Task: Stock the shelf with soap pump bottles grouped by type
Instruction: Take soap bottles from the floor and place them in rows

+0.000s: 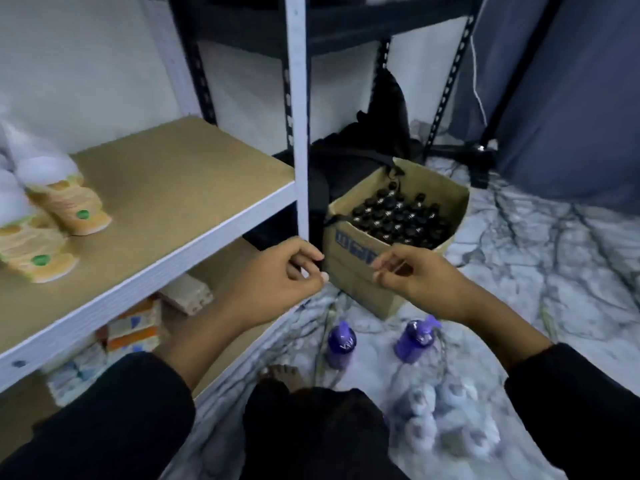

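While most of shelf board [180,188] sits bare, stocking looks early: 2 orange-labelled pump bottles [65,202] grouped at left end. 2 purple pump bottles [341,344] wait on floor, white ones (blurred, perhaps) nearer. Left hand [277,275] and right hand [412,275] loosely curled, grasping nothing, above purple pair, well apart.

Shelf [180,188]: on the left, with 2 bottles [52,216] at its left end.
Lower shelf: packets [133,332] beneath the upper board.
Box [363,268]: on the floor [554,271], right of the shelf post [298,116]; small bottles [401,220] inside.
Bag [360,157]: behind the box.
2 pump bottles [341,344]: on the floor before the box.
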The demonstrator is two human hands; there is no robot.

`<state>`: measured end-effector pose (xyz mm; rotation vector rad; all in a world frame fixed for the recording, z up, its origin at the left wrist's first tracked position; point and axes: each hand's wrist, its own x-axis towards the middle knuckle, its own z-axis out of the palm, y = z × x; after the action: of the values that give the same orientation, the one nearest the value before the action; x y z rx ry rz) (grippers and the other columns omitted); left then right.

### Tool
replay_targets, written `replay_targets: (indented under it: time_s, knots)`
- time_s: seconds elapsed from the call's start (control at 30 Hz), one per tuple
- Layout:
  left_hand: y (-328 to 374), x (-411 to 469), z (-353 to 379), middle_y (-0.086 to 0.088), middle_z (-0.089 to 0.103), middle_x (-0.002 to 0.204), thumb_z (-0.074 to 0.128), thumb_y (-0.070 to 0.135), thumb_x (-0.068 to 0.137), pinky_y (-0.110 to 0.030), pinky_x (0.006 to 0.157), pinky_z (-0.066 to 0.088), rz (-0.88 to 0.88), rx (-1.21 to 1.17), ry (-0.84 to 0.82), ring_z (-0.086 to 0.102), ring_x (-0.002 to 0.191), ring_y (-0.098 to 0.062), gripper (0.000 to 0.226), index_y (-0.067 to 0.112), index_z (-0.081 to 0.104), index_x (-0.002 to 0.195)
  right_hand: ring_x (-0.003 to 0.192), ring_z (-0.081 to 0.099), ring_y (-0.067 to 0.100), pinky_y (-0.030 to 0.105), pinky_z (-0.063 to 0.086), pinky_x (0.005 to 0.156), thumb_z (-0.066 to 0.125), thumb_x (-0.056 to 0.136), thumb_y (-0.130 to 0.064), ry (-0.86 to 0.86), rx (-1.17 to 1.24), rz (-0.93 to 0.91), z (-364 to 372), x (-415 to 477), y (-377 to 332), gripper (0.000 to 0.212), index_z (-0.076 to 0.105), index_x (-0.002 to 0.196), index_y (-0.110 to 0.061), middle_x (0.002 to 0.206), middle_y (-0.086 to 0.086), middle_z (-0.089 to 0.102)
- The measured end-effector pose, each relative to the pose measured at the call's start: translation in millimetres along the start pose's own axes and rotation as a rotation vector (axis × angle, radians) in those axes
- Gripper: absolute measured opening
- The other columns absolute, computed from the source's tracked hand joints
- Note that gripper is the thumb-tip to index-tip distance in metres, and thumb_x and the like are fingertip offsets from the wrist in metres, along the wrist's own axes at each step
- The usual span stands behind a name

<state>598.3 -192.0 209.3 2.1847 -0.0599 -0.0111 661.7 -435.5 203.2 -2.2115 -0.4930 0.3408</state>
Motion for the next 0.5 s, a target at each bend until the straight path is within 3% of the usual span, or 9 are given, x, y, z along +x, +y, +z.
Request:
replay_targets:
  time_s: [0.13,0.3,0.5]
  knots:
    - [-9.1,36.5,65.2,0.009,0.070,0.094,0.076,0.031,0.086,-0.021,0.073,0.053,-0.005,0.002,-0.244,0.067,0.080,-0.007,0.020,0.030,0.067,0.104,0.075,0.064,0.008,0.024,0.051,0.075,0.069,0.089,-0.020,-0.004,0.018,0.164,-15.4,-20.3,86.1,0.007,0.069,0.093,-0.025,0.087,-0.009,0.071]
    - [-39.7,64.8,144.4,0.011,0.069,0.098,0.079,0.032,0.082,-0.030,0.078,0.058,-0.060,0.028,-0.504,0.069,0.083,-0.007,0.023,0.036,0.067,0.101,0.077,0.064,0.007,0.011,0.045,0.068,0.069,0.090,-0.021,-0.043,0.045,0.333,-14.5,-44.1,179.8,0.009,0.071,0.091,-0.029,0.090,-0.011,0.069]
    - [-91.8,81.2,222.3,0.009,0.066,0.108,0.081,0.026,0.080,-0.025,0.081,0.056,-0.113,0.117,-0.767,0.068,0.093,-0.011,0.033,0.031,0.067,0.109,0.087,0.067,0.010,0.015,0.048,0.077,0.062,0.090,-0.012,-0.126,0.030,0.490,-1.4,-62.3,269.3,0.021,0.072,0.096,-0.029,0.096,-0.013,0.069]
